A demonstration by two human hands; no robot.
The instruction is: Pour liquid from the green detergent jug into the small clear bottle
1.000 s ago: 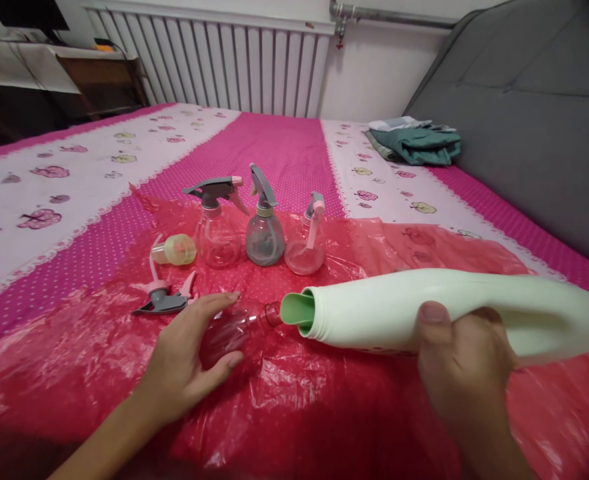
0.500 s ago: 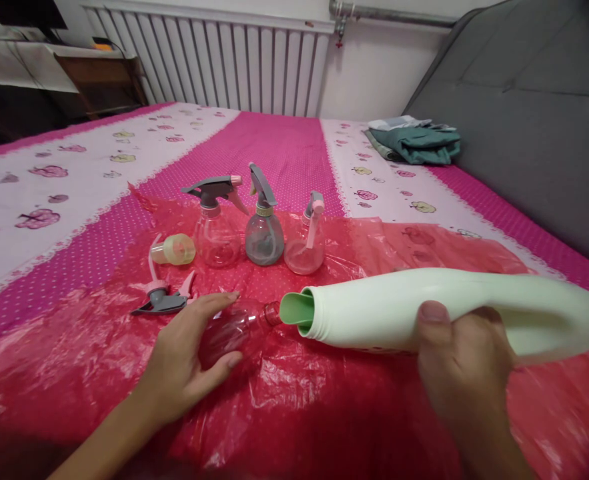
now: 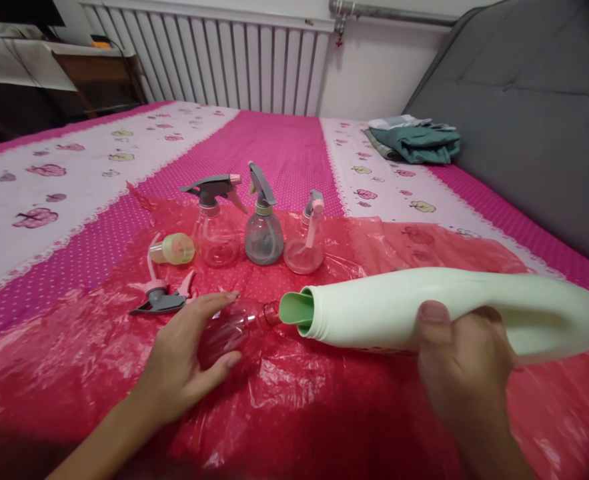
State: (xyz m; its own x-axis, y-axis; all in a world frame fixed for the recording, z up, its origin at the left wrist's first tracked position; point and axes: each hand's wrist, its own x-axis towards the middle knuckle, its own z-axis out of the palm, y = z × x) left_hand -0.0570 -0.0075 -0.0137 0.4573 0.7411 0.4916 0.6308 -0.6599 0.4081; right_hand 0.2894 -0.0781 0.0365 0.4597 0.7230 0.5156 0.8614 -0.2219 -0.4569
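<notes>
My left hand is wrapped round the base of a clear spray bottle without its head, tilted with its mouth to the right. By its handle, my right hand grips a large pale green jug, held nearly level. The jug's green spout meets the bottle's mouth; I cannot make out any liquid running between them. Left of my left hand lies a loose grey and pink spray head. All this is over a red plastic sheet.
Behind stand a pink spray bottle, a grey spray bottle and a smaller pink one. A small yellowish bottle lies beside them. Folded clothes rest on the bed, near a grey headboard.
</notes>
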